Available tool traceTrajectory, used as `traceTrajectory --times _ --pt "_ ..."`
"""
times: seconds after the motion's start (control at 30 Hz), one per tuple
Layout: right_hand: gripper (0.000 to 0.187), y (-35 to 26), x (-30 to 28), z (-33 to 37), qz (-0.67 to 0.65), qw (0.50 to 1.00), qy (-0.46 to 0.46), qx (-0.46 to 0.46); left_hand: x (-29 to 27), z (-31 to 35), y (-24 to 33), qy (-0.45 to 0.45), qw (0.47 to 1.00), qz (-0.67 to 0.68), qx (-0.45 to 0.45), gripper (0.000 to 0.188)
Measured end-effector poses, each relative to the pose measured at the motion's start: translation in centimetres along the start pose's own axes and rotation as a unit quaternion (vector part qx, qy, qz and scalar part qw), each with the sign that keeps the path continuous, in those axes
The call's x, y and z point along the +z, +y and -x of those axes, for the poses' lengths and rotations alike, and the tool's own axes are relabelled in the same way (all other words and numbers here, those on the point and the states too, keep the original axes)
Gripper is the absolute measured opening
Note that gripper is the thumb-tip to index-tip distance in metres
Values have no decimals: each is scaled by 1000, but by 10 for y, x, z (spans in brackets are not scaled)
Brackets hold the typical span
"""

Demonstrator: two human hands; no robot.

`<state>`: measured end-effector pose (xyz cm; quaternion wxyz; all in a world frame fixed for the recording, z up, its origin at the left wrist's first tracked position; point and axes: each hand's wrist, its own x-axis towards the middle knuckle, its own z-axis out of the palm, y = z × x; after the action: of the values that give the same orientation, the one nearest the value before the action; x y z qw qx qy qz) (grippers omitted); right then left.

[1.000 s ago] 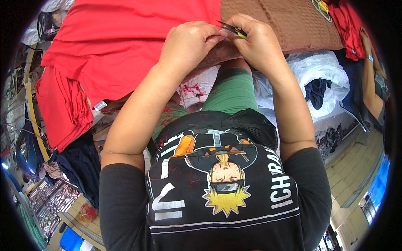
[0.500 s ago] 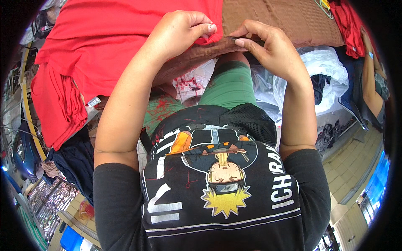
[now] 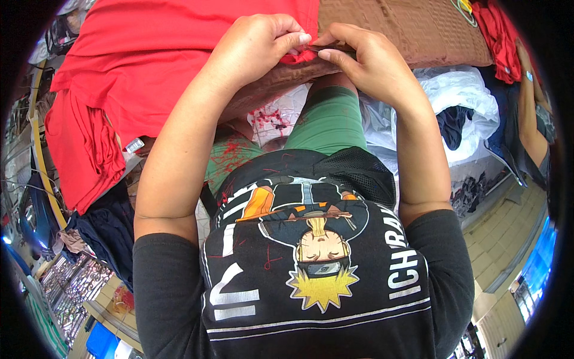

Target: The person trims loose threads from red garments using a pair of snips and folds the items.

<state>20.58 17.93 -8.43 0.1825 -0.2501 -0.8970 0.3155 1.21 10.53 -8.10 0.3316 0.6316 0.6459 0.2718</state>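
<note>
My left hand (image 3: 263, 45) is closed on the edge of a red cloth (image 3: 161, 36), pinching it between thumb and forefinger at the cloth's right end. Close beside it, my right hand (image 3: 373, 57) grips small dark thread snips (image 3: 344, 49), mostly hidden between thumb and fingers. Their tip reaches the pinched red edge. The cloth looks like a garment and spreads over a brown textured cushion or padded surface (image 3: 412, 36) in front of me.
Folds of red cloth (image 3: 84, 155) hang at the left, above dark clothes (image 3: 107, 230). A white plastic bag (image 3: 478, 90) lies at the right, with dark fabric inside. Another person's arm (image 3: 527, 107) is at the far right, by more red cloth (image 3: 499, 36). Red thread scraps dot my green shorts (image 3: 230, 158).
My right hand has moved left with the snips, bringing their tip up to the red edge. My left hand keeps its pinch in nearly the same place.
</note>
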Motion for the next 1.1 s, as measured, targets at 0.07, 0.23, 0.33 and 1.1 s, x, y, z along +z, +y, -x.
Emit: traceTrajectory --times 0.07,0.23,0.33,1.1 --pt "20 0 0 -1 -6 1000 -5 -8 0 0 -1 1 1000 -6 7 21" --pt "18 1 -5 -5 -11 999 -37 -20 0 1 3 3 1000 -27 15 21" --pt "17 -7 -13 -8 29 997 -71 -15 3 1 1 11 1000 -24 13 22" --pt "19 -11 -12 -1 46 998 -35 -19 7 4 -4 52 998 -17 26 25"
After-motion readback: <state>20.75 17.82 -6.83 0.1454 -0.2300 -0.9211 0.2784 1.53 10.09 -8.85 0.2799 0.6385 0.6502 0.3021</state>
